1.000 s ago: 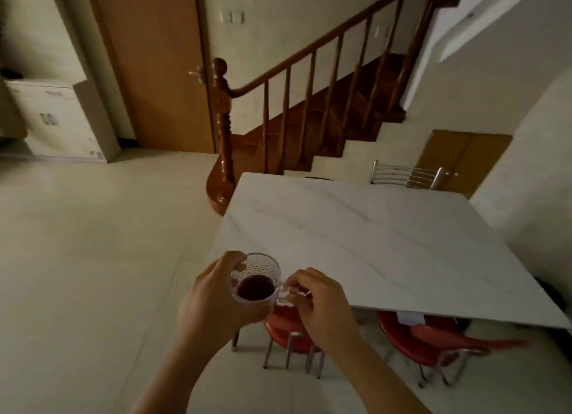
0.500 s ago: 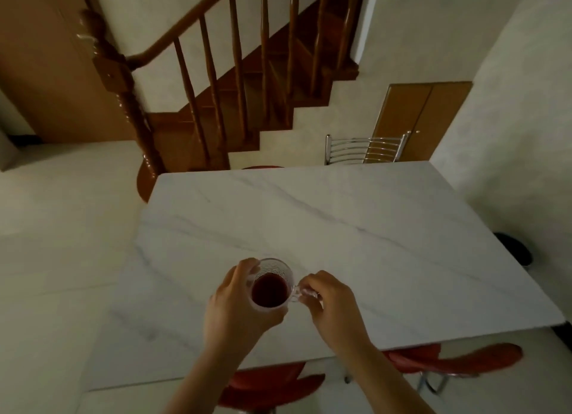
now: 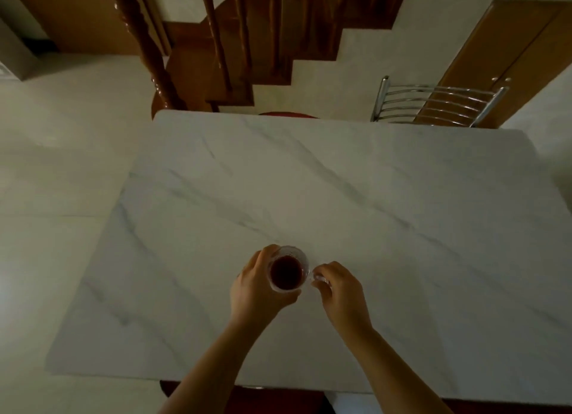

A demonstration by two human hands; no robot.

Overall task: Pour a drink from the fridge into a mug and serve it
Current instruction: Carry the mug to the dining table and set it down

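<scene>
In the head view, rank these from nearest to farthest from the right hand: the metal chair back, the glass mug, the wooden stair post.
1. glass mug, touching the right hand at its left
2. metal chair back, beyond the table's far right edge
3. wooden stair post, far left, top of view

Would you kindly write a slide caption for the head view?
Both hands, left hand and right hand, hold a glass mug of dark drink over the marble table.
</scene>
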